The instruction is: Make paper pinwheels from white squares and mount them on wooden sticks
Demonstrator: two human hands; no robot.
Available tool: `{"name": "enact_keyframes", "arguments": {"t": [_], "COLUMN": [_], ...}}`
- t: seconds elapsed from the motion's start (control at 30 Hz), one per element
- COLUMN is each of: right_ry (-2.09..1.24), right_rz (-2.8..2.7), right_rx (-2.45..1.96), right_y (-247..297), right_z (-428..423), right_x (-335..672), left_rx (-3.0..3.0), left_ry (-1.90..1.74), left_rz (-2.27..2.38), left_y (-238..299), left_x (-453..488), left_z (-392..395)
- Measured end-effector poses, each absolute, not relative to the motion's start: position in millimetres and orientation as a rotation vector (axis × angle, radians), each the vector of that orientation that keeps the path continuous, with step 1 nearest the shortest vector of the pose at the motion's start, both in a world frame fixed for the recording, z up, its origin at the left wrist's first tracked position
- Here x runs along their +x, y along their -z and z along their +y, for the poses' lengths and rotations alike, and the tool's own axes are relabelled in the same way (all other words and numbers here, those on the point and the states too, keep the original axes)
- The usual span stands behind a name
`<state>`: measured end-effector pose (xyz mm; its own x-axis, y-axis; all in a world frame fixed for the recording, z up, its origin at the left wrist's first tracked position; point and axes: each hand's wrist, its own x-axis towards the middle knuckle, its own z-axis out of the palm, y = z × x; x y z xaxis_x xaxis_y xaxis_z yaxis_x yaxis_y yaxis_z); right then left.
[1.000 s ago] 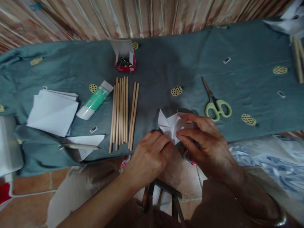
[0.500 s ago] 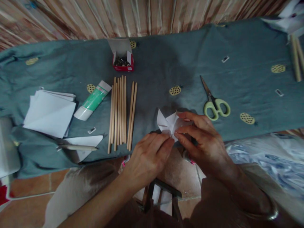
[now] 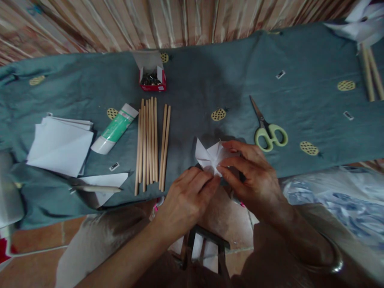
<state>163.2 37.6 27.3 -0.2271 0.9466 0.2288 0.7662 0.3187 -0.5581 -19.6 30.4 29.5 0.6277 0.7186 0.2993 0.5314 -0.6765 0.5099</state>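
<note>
A white paper pinwheel (image 3: 207,155) with folded, pointed blades is held between both hands near the table's front edge. My left hand (image 3: 190,194) pinches its lower edge between thumb and fingers. On the other side, my right hand (image 3: 250,170) grips the paper, its fingertips on the right blade and near the centre. Part of the pinwheel is hidden behind the fingers. To the right of it lie scissors (image 3: 267,129) with pale green handles. Several thin wooden sticks (image 3: 151,144) lie side by side to the left.
A red open box (image 3: 152,82) of small metal pieces stands at the back. Leftward are a green-and-white glue tube (image 3: 115,128), a stack of white paper (image 3: 61,144) and a pencil (image 3: 97,188) on a paper piece. Finished-looking pinwheels (image 3: 361,28) with sticks lie far right.
The view has shifted slightly, so the things on the table appear a little further left. Both hands keep hold of the pinwheel, with only slight finger movement.
</note>
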Motion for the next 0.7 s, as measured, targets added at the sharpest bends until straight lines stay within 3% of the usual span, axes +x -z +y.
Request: {"name": "enact_keyframes", "arguments": {"t": [0.7], "right_ry": [-0.449], "right_rz": [-2.028], "right_rx": [-1.539], "right_y": [-27.5], "right_z": [39.8], "right_x": [164.0], "left_rx": [2.426], "left_ry": [-0.723], "left_rz": [1.017], "left_y": [-25.8], "left_x": [-18.6], "left_z": [30.2]}}
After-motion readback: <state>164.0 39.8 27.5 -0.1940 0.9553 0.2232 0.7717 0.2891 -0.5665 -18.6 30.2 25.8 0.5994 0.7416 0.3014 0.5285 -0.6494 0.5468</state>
